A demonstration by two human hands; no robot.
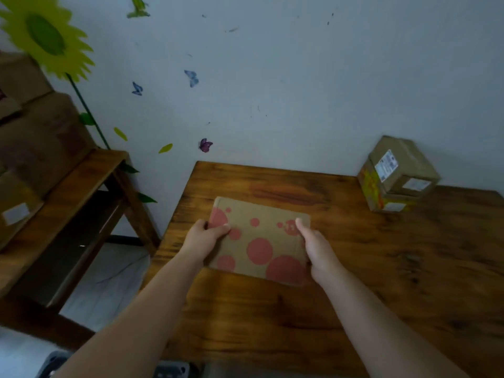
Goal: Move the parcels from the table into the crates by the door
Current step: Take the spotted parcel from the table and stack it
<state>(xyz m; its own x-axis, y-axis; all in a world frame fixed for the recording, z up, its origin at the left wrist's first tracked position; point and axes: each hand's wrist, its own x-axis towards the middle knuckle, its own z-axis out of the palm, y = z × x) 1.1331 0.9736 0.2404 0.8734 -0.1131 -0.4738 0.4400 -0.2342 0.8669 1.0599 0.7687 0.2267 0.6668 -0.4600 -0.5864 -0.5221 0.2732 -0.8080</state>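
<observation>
My left hand [206,236] and right hand [316,244] grip opposite short edges of the flat pink-dotted cardboard parcel [260,242], its long axis running between them, over the wooden surface [381,282].

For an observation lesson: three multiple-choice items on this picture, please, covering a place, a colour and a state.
1. The stacked boxes stand: A on the floor; B at the table's far right, by the wall; C on a chair.
2. The spotted parcel's spots are: A blue; B green; C pinkish red.
3. That parcel is: A untouched; B held by left grip and right grip; C held by one grip only.
Key: 1B, they sit on the tabletop near the wall; 2C, the dots look pinkish red; 3B, a thumb lies over each side edge.
</observation>
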